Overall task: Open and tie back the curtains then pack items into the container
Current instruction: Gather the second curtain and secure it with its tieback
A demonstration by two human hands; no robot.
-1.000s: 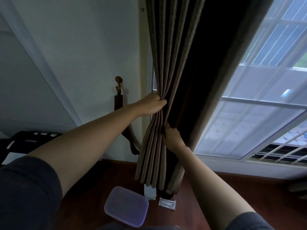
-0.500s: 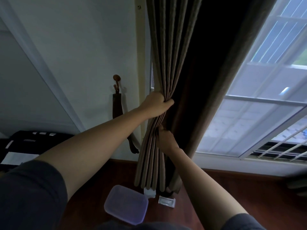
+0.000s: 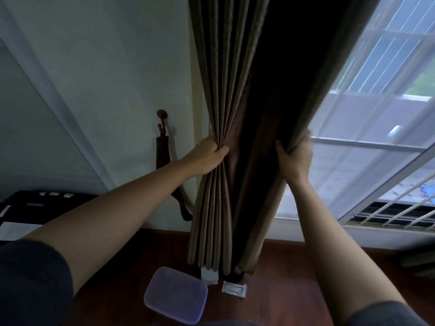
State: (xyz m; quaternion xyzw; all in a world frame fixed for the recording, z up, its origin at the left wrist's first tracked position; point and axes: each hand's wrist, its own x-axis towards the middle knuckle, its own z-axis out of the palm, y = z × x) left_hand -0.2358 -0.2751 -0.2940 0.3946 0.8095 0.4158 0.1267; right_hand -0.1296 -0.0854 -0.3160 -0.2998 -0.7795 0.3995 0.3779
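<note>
In the head view, the brown curtain [image 3: 226, 102] is seen hanging with its long axis running from the top of the frame down to the wooden floor [image 3: 294, 278], slightly fanned out at the bottom. It is placed between the white wall [image 3: 106, 67] on the left and the window [image 3: 376, 114] on the right. The pleats are gathered into a narrow bundle at the left side, while the right edge is pulled out toward the window glass.

On the floor, just below the curtain hem, a purple plastic container [image 3: 175, 295] is lying with its lid closed; what is inside it cannot be told. Just beside it, to the right, a small white packet [image 3: 234, 289] is laid flat, and a white object [image 3: 209, 276] is standing partly behind the hem.

The left hand [image 3: 207, 158] is closed tightly around the gathered pleats, with the arm stretched forward and upward. The right hand [image 3: 294, 156] is raised at about the same height and is gripping the right edge of the curtain, the thumb on the near side and the fingers folded over the cloth. On the wall, a brown hook [image 3: 162, 116] is fixed with a dark tieback strap [image 3: 162, 154] hanging from it, near the left hand but not touched
</note>
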